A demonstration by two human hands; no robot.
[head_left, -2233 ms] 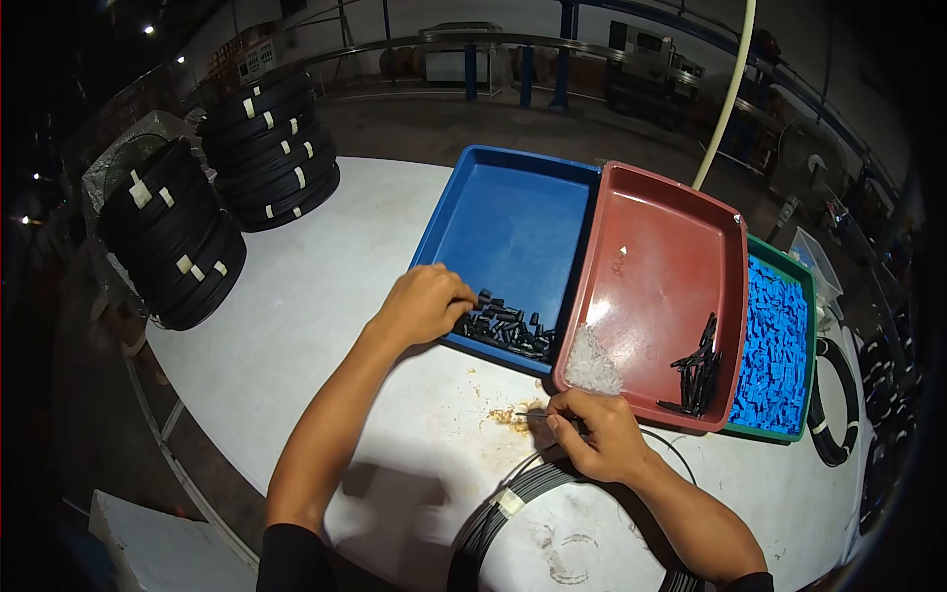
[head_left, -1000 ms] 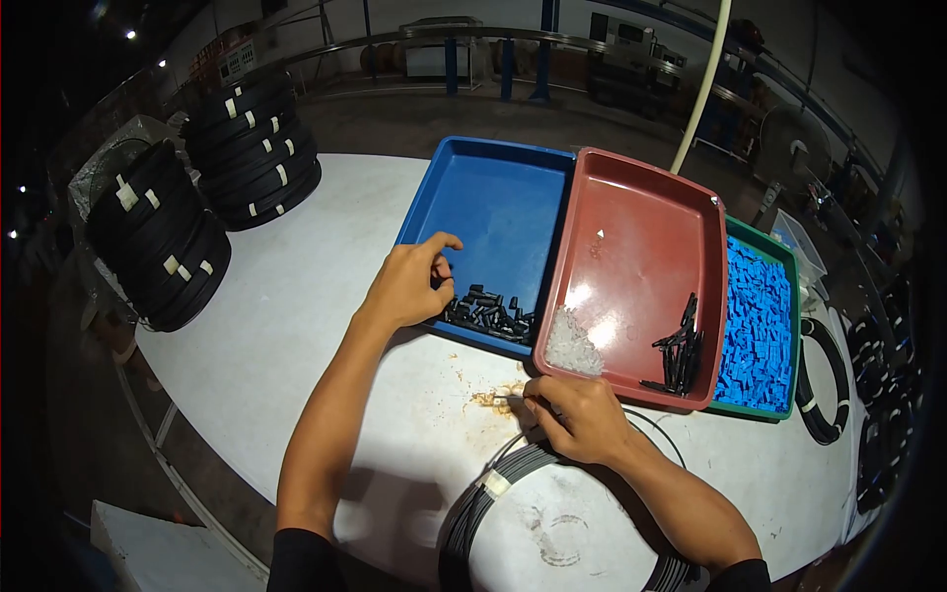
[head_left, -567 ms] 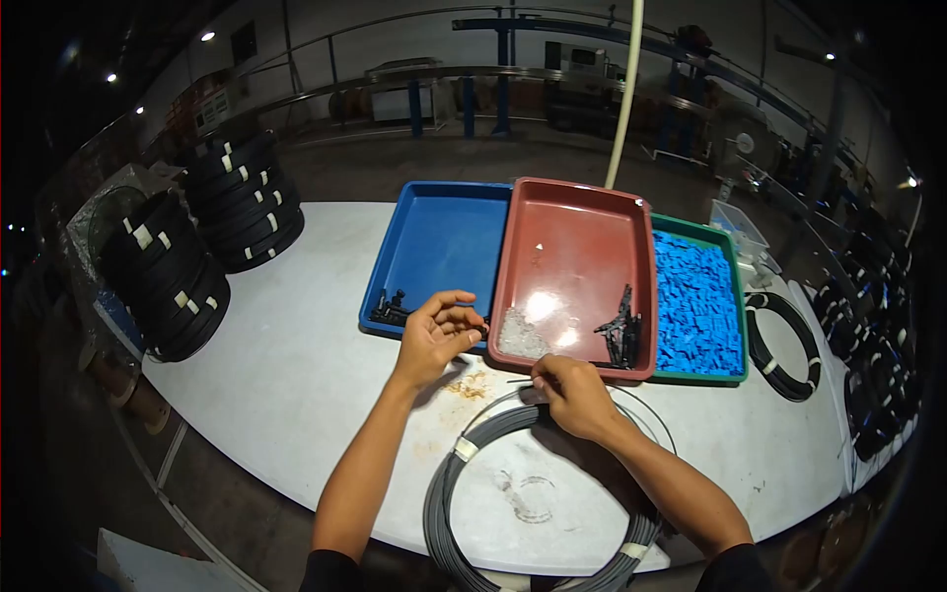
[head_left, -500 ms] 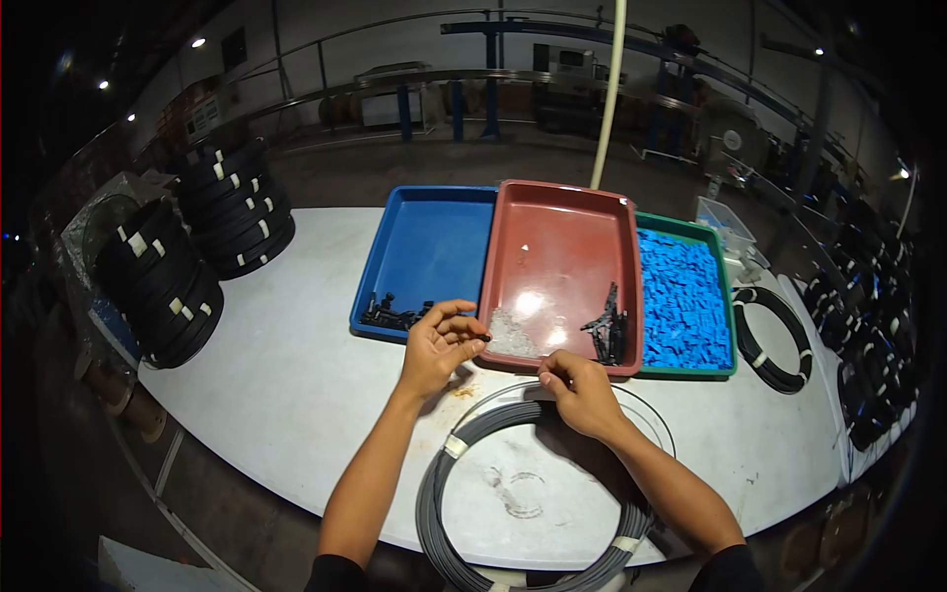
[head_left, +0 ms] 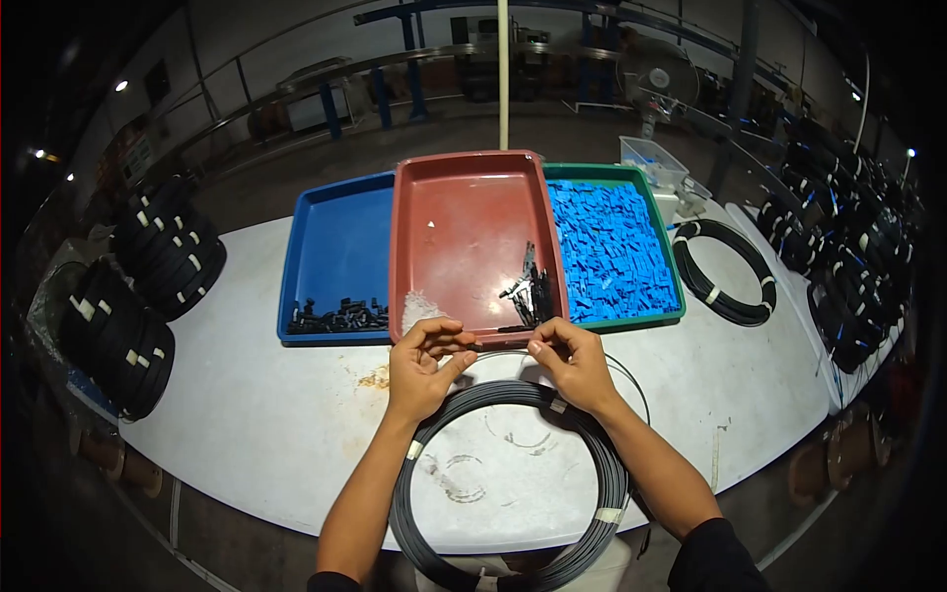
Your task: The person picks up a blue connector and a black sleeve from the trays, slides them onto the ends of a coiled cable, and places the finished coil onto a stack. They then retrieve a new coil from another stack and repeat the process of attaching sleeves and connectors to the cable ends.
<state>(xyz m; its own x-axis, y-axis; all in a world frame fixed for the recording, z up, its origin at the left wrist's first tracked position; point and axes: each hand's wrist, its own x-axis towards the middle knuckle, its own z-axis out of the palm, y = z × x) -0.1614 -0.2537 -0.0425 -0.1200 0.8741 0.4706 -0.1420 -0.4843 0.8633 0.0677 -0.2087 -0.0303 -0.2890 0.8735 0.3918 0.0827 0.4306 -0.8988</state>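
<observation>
My left hand [head_left: 426,373] pinches a small black plastic part [head_left: 475,346] between thumb and fingers, in front of the red tray [head_left: 473,227]. Opposite it, my right hand [head_left: 574,367] closes thumb and fingertips on the thin free end of a cable; the tip is too small to make out. The hands are a short gap apart. Below them lies a dark grey cable coil [head_left: 402,503], bound with white tape, near the table's front edge. A loose loop of its cable arches behind my right hand.
A blue tray [head_left: 340,237] holds black parts; the red tray holds clear bits and black pieces. Blue pieces fill the green tray [head_left: 679,308]. A black coil [head_left: 695,271] lies right of it on the white table [head_left: 256,424]. Stacked coils [head_left: 118,345] stand left, more [head_left: 848,316] right.
The view has turned right, so the trays and coil appear further left. My hands have come closer together, the left one moving towards the right, in front of the red tray.
</observation>
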